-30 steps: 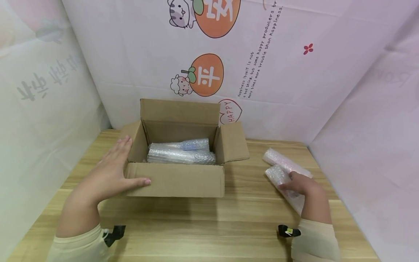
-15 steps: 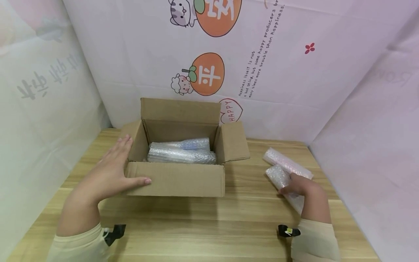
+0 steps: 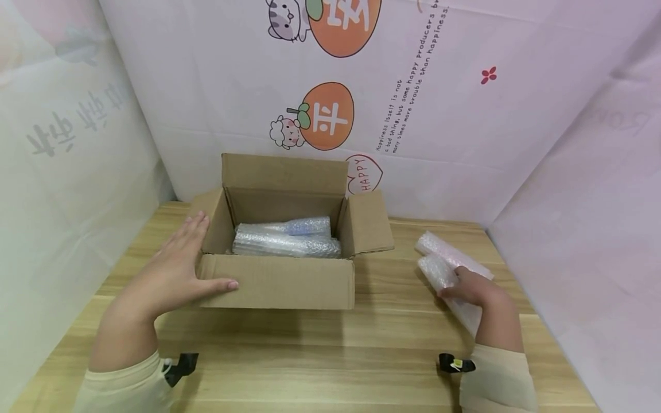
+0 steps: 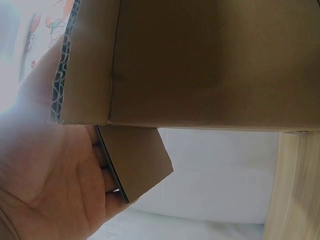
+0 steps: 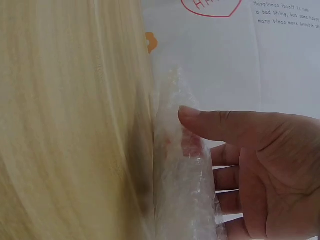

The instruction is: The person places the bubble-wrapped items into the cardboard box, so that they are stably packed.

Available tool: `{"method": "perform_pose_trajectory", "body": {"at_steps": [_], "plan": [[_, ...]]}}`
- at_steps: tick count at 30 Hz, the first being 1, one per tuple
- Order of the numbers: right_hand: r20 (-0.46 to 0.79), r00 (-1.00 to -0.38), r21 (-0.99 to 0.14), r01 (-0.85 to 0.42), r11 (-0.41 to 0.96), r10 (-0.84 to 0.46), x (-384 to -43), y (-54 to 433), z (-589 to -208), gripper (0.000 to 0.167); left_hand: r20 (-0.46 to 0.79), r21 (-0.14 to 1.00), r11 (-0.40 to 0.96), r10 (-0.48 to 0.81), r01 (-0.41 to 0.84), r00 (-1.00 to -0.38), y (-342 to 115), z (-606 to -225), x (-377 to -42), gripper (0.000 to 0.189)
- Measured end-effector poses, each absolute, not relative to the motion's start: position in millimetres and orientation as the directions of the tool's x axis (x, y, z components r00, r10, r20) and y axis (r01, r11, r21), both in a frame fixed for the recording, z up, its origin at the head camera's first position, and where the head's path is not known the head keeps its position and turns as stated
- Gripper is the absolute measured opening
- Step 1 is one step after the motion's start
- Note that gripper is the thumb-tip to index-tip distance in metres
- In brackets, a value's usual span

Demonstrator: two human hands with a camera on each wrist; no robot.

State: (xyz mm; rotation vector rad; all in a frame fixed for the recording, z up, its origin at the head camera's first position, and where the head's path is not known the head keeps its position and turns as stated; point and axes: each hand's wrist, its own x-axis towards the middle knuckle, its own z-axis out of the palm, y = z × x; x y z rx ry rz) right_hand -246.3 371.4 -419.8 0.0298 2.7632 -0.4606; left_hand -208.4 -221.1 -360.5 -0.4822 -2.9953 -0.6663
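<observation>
In the head view an open cardboard box (image 3: 276, 281) stands on the wooden table. My left hand (image 3: 172, 267) lies over its near left corner, fingers straight across the left flap (image 3: 207, 202), thumb on the front flap. The left wrist view shows the fingers behind that side flap (image 4: 135, 157). On the right, my right hand (image 3: 472, 287) pinches a clear bubble-wrapped roll (image 3: 438, 271). The right wrist view has the thumb on one side of the roll (image 5: 180, 200) and the fingers on the other; something reddish shows through the wrap. The hand hides its middle.
Inside the box lie bubble-wrapped packages (image 3: 286, 244). A second, pinkish bubble-wrapped roll (image 3: 431, 242) rests just behind the one in my right hand. White printed sheets (image 3: 439, 115) wall in the table (image 3: 320, 367) at the back and both sides.
The nearer roll has turned and shifted slightly in my right hand, its far end now a little higher in view. My left hand and the box keep their places.
</observation>
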Motion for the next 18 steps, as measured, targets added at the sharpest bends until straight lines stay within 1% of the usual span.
{"method": "perform_pose_trajectory", "body": {"at_steps": [7, 15, 18], "plan": [[-0.274, -0.961, -0.327, 0.060, 0.943, -0.034, -245, 369, -413, 0.090, 0.105, 0.410, 0.855, 0.302, 0.318, -0.948, -222, -359, -206, 0.130], [-0.218, -0.974, -0.403, 0.038, 0.914, -0.056, -244, 366, -403, 0.092, 0.074, 0.409, 0.868, 0.277, 0.283, -0.958, -220, -360, -209, 0.132], [-0.169, -0.983, -0.406, 0.008, 0.914, -0.066, -243, 363, -399, 0.091, 0.074, 0.410, 0.867, 0.278, 0.283, -0.958, -220, -360, -209, 0.132]]}}
